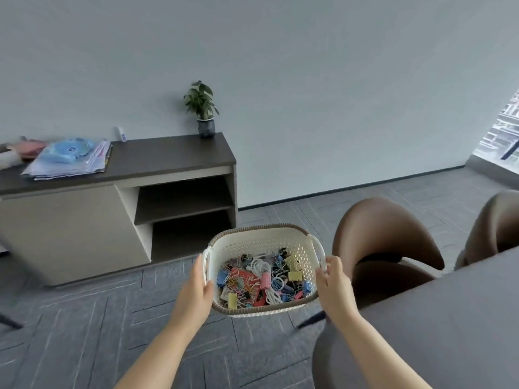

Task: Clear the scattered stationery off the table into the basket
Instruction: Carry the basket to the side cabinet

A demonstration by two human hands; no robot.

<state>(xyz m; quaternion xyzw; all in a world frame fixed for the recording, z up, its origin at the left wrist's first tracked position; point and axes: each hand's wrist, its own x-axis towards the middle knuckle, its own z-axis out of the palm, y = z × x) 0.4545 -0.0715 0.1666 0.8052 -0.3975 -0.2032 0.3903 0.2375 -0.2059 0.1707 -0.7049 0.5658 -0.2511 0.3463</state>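
A white perforated basket (261,242) with a brown woven rim hangs in the air over the carpet, left of the dark table (449,318). It holds several coloured binder clips (295,276) and a coiled white cable (259,266). My left hand (196,287) grips the basket's left side at the handle, thumb over the rim. My right hand (332,282) grips the right handle. The visible part of the table is bare.
Two brown chairs (384,237) stand against the table's far side. A low cabinet (118,197) along the wall carries a stack of papers (70,158), a small bottle and a potted plant (202,110). Grey carpet covers the floor below the basket.
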